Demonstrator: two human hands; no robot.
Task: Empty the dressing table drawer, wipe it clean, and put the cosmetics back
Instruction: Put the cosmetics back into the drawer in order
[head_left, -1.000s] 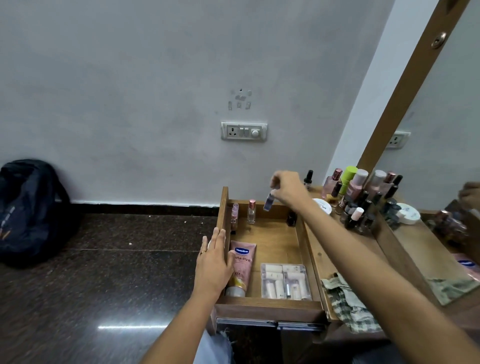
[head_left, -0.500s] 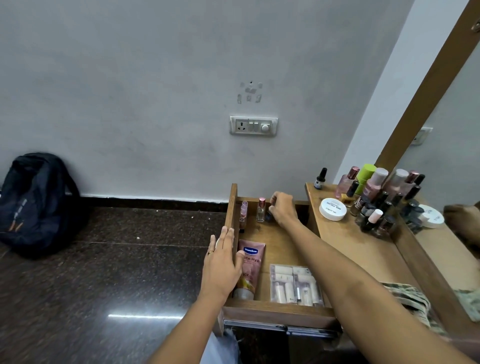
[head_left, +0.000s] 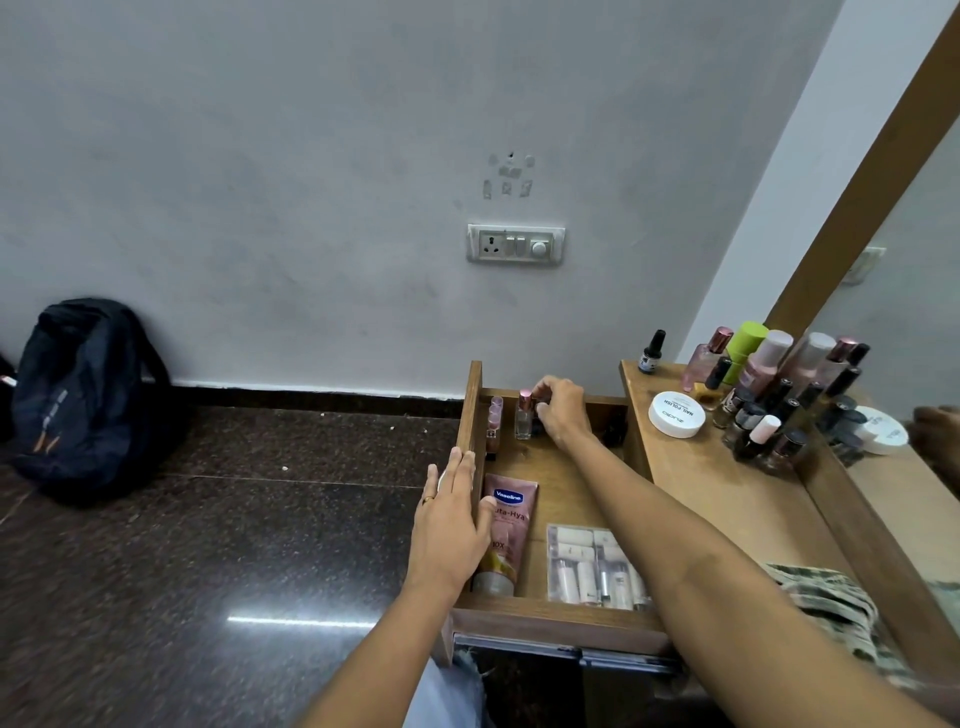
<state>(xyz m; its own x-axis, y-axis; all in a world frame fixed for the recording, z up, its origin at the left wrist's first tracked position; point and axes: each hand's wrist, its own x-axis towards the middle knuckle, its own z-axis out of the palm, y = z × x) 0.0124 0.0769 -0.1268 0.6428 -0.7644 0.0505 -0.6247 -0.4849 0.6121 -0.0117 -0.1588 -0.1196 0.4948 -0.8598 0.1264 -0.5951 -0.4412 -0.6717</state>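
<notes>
Head view: at the far left a dark backpack leans against the wall on the polished dark floor. Higher on the wall, toward the middle, sits a white socket plate. Below it the wooden drawer stands pulled out from the table.

The left hand rests on the drawer's left wall. Its fingers are straight and together along the outer side of the board. The thumb reaches over the edge and touches a pink lotion tube, which lies flat along that wall with its cap toward the front.

In the back left corner a small pink bottle stands against the wall. Just right of it a clear bottle with a pink cap stands upright. The right hand reaches to the back of the drawer just beside that bottle. Its fingers are curled and pinch a small dark bottle, mostly hidden under the hand.

At the front right of the drawer lies a clear pouch of small white bottles.

Right of the drawer, the table carries a black dropper bottle at its far corner and a round white tin. A tight group of nail polishes and taller bottles stands against the mirror. A crumpled checked cloth lies at the near edge.
</notes>
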